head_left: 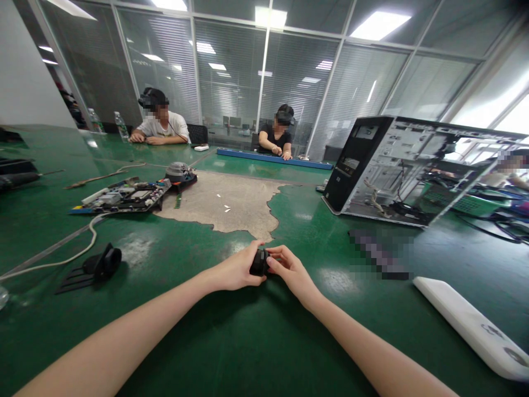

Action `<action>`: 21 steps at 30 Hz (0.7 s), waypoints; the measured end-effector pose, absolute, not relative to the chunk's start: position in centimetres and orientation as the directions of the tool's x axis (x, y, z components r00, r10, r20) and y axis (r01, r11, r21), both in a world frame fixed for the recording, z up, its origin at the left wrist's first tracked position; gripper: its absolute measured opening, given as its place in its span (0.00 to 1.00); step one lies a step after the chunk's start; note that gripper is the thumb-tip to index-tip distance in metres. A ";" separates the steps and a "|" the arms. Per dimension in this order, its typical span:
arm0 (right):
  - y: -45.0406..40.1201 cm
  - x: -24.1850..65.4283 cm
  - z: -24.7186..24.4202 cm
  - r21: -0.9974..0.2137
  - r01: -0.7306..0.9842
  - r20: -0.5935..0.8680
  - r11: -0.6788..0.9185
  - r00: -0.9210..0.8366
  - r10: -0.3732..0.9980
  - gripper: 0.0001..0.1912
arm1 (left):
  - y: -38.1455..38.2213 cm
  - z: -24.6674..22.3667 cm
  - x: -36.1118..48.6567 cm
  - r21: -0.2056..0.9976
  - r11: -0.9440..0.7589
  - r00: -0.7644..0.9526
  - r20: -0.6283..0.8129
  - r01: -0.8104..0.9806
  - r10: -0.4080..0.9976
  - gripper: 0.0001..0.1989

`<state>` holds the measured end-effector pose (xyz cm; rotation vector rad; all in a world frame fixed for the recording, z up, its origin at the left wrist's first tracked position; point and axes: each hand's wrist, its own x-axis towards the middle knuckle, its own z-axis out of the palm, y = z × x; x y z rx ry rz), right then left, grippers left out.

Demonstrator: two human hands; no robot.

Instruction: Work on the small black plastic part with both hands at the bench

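A small black object (259, 263) is held between my two hands, low over the green tabletop (264, 342). My left hand (238, 268) wraps round its left side, with the thumb below and the fingers behind. On the other side, the fingertips and thumb of my right hand (289, 268) pinch its right edge. What the object is cannot be made out. Just beyond my hands lies the tip of a bare, ragged-edged tan patch (235, 204) in the tabletop.
At left are a circuit board (128, 197), a black bracket-like part (97, 267) and a pale cable (78, 255). An open computer case (384, 171) stands at right, near a white panel (467, 325). Two people (161, 124) (279, 135) sit across the table.
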<state>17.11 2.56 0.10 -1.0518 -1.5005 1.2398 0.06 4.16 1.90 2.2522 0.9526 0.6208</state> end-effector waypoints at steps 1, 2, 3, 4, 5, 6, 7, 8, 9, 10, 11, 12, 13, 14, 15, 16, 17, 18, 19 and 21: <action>2.6 17.1 0.1 -0.988 0.072 0.118 0.138 -0.234 0.965 0.12 | 4.2 1.9 0.1 0.686 -0.557 0.632 0.181 0.468 0.754 0.34; 2.6 17.1 0.1 -0.987 0.078 0.118 0.140 -0.235 0.965 0.12 | 4.2 1.9 0.1 0.685 -0.558 0.632 0.182 0.468 0.753 0.34; 2.5 17.1 0.1 -0.986 0.085 0.117 0.141 -0.240 0.964 0.12 | 4.2 1.9 0.1 0.684 -0.561 0.633 0.185 0.467 0.752 0.34; 2.5 17.1 0.1 -0.985 0.090 0.118 0.144 -0.248 0.962 0.12 | 4.1 1.9 0.1 0.683 -0.563 0.634 0.187 0.465 0.750 0.34; 2.5 17.2 0.1 -0.985 0.092 0.120 0.148 -0.260 0.958 0.12 | 4.1 1.9 0.1 0.683 -0.566 0.636 0.190 0.462 0.748 0.34; 2.4 17.3 0.2 -0.984 0.088 0.124 0.154 -0.273 0.954 0.13 | 4.1 1.9 0.0 0.684 -0.568 0.637 0.194 0.457 0.746 0.34; 2.4 17.3 0.2 -0.984 0.078 0.130 0.159 -0.284 0.950 0.13 | 4.1 1.9 0.0 0.687 -0.570 0.637 0.199 0.451 0.744 0.33; 2.3 17.4 0.2 -0.985 0.067 0.135 0.161 -0.293 0.947 0.13 | 4.1 1.9 0.0 0.691 -0.570 0.637 0.204 0.445 0.744 0.33; 2.3 17.4 0.2 -0.985 0.056 0.137 0.160 -0.296 0.945 0.13 | 4.1 1.8 0.0 0.695 -0.570 0.635 0.210 0.438 0.743 0.33; 2.2 17.5 0.3 -0.986 0.050 0.137 0.158 -0.295 0.946 0.13 | 4.1 1.8 0.0 0.699 -0.570 0.631 0.217 0.432 0.745 0.32; 2.1 17.5 0.3 -0.987 0.048 0.136 0.156 -0.289 0.948 0.13 | 4.1 1.7 0.0 0.702 -0.569 0.625 0.225 0.428 0.748 0.32; 2.1 17.4 0.4 -0.987 0.048 0.134 0.154 -0.280 0.950 0.13 | 4.1 1.6 0.1 0.705 -0.566 0.618 0.230 0.427 0.752 0.31; 2.0 17.4 0.5 -0.987 0.049 0.132 0.151 -0.274 0.953 0.13 | 4.1 1.6 0.1 0.708 -0.562 0.610 0.233 0.427 0.757 0.31; 2.0 17.3 0.5 -0.988 0.048 0.131 0.149 -0.268 0.954 0.14 | 4.1 1.5 0.2 0.711 -0.558 0.602 0.237 0.427 0.763 0.31; 1.9 17.3 0.6 -0.988 0.045 0.130 0.147 -0.264 0.956 0.14 | 4.1 1.4 0.2 0.714 -0.555 0.594 0.242 0.426 0.768 0.31; 1.9 17.2 0.6 -0.988 0.039 0.132 0.147 -0.260 0.957 0.14 | 4.1 1.3 0.3 0.717 -0.554 0.585 0.250 0.423 0.771 0.31; 1.9 17.2 0.7 -0.988 0.032 0.137 0.150 -0.256 0.957 0.14 | 4.1 1.2 0.3 0.719 -0.555 0.578 0.262 0.417 0.773 0.31; 1.9 17.2 0.7 -0.988 0.024 0.142 0.153 -0.254 0.957 0.14 | 4.0 1.1 0.4 0.721 -0.559 0.570 0.277 0.408 0.774 0.32; 1.9 17.2 0.7 -0.987 0.015 0.149 0.158 -0.253 0.956 0.14 | 4.0 1.0 0.4 0.724 -0.563 0.562 0.292 0.399 0.774 0.32; 1.9 17.2 0.7 -0.987 0.003 0.157 0.164 -0.257 0.954 0.15 | 3.9 0.8 0.5 0.725 -0.573 0.554 0.316 0.383 0.770 0.33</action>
